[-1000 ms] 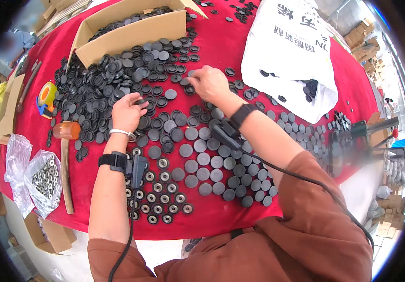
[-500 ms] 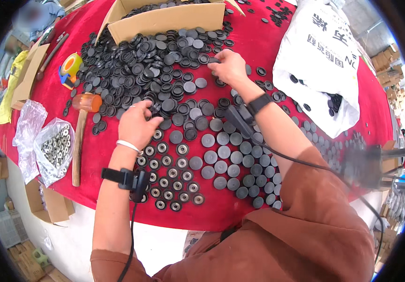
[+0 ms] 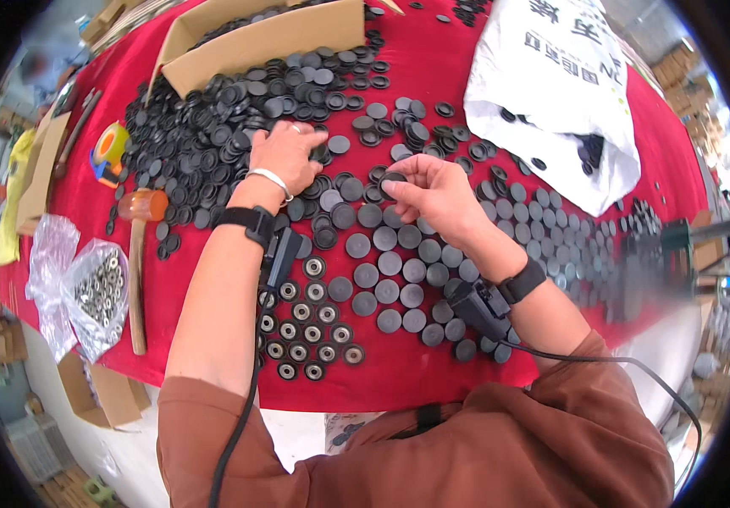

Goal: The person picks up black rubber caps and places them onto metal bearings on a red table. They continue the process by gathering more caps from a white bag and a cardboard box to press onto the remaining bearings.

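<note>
The right hand point(image 3: 433, 193) pinches 1 round black rubber cap point(image 3: 394, 179) above the laid-out rows; the left hand point(image 3: 287, 155), fingers curled, rests on the loose cap pile point(image 3: 212, 135). Best set it flat, edge-to-edge.

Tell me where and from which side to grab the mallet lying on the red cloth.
Grip the mallet by its wooden handle, around the middle, coming down from above. It lies flat on the red cloth with the orange head toward the pile of black caps, and the handle points back toward the table's near edge. The left hand is closer. Mind the bag of metal rings beside it.
</note>
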A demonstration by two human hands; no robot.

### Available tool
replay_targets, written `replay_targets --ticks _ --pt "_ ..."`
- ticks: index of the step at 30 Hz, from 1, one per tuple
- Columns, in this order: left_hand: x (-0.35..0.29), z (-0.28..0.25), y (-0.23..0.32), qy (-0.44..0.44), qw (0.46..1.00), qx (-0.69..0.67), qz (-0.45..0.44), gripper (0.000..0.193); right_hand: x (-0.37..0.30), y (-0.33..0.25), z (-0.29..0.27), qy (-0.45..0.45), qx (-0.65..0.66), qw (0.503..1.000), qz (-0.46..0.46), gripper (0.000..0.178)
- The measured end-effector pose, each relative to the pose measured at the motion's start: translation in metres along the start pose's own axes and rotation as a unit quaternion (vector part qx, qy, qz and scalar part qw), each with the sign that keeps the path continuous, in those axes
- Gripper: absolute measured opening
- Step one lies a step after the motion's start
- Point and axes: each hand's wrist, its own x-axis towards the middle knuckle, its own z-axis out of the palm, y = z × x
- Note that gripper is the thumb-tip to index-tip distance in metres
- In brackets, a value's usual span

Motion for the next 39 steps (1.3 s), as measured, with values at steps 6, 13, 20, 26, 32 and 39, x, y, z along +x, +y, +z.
replay_targets --ticks 6,13,20,26,32,39 --pt "0.014 -0.002 -0.008 -0.125 0.991 0.053 0.004 0.034 -0.042 0.005 0.005 0.073 0.025 0.997 0.001 0.024" --pt "-0.010 -0.014 -0.047 -0.014 0.856 -0.500 -0.134 0.025 -0.074 0.019 0.044 0.113 0.155 0.979 0.074 0.020" --pt "-0.080 -0.050 -0.050 -0.057 0.545 -0.798 -0.253 0.038 -0.076 0.027 0.096 0.088 0.230 0.961 0.128 0.020" --pt "-0.144 -0.048 -0.088 -0.011 0.574 -0.742 -0.347 0.035 -0.077 0.031 0.131 0.055 0.210 0.963 0.158 0.017" --pt "-0.155 -0.034 -0.140 0.126 0.710 -0.591 -0.363 0.050 -0.066 0.032 0.146 0.060 0.209 0.968 0.127 0.018" --pt "-0.245 -0.019 -0.114 0.066 0.818 -0.470 -0.324 0.024 -0.047 0.048 0.154 0.096 0.002 0.994 0.052 0.015"
